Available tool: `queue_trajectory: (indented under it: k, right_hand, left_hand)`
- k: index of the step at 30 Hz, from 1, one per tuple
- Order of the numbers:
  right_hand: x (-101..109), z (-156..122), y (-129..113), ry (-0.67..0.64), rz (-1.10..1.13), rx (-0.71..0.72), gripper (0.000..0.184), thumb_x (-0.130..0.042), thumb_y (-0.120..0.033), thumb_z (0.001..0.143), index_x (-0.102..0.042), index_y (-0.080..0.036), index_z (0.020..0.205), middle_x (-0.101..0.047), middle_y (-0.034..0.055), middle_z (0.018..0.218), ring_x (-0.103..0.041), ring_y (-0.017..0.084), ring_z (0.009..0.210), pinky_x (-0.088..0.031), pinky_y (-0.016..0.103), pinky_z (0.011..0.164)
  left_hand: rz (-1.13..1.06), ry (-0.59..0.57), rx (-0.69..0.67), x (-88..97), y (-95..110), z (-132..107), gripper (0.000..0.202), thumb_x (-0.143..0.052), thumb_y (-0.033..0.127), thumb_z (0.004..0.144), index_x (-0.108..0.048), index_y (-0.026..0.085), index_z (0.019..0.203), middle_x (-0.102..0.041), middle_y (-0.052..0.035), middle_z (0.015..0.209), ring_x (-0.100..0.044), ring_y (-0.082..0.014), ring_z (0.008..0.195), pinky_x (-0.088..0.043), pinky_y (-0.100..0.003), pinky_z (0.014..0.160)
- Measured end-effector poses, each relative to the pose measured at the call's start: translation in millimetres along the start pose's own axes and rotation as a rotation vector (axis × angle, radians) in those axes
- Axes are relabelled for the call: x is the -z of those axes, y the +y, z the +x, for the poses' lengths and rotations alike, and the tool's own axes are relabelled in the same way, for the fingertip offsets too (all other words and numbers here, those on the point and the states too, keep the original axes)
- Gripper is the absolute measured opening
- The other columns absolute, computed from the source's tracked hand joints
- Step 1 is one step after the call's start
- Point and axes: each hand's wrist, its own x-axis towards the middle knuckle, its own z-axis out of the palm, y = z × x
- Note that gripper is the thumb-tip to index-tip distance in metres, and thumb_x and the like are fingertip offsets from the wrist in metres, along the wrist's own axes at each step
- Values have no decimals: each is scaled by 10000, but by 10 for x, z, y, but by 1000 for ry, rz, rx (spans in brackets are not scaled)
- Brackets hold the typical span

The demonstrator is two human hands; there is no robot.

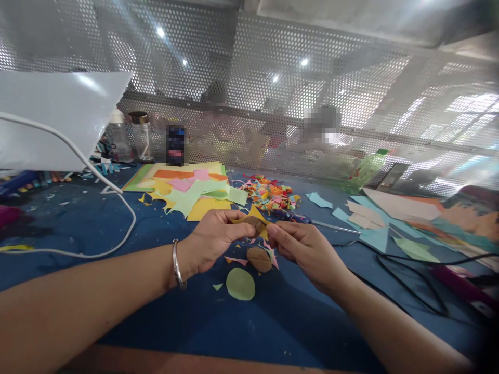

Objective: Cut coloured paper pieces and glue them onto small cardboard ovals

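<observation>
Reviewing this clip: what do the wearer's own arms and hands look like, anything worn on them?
The left hand and right hand are ungloved, both forearms sleeveless in view. A shiny, silver-coloured bangle circles the left wrist; the right wrist is unadorned.

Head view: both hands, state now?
Left hand: closed, holding a brown piece and yellow paper.
Right hand: closed, fingers pinching the yellow paper's edge.

"State the fitted item."
"One silver-coloured bracelet (177,264), worn at the wrist (189,259) of my left hand (208,236), behind the fingers (229,214)."
"Profile?"
"Narrow, curved band; glossy surface."
"Right side?"
"My right hand (310,246): bare from fingertips (273,228) back along the visible forearm (378,301)."
</observation>
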Motion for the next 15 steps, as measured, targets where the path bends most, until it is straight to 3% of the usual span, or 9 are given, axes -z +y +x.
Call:
queue_trajectory:
  k: [15]
  right_hand:
    - [-10, 10, 7, 28, 11, -8, 507, -516, -653, 880, -544, -205, 645, -284, -66, 521, -203, 99, 473, -166, 271, 462]
  left_hand:
    - [-56, 14, 31, -27, 13, -5, 132, -762, 134, 626, -665, 138, 716, -652, 2, 692, -562, -106, 661, -412, -260, 676]
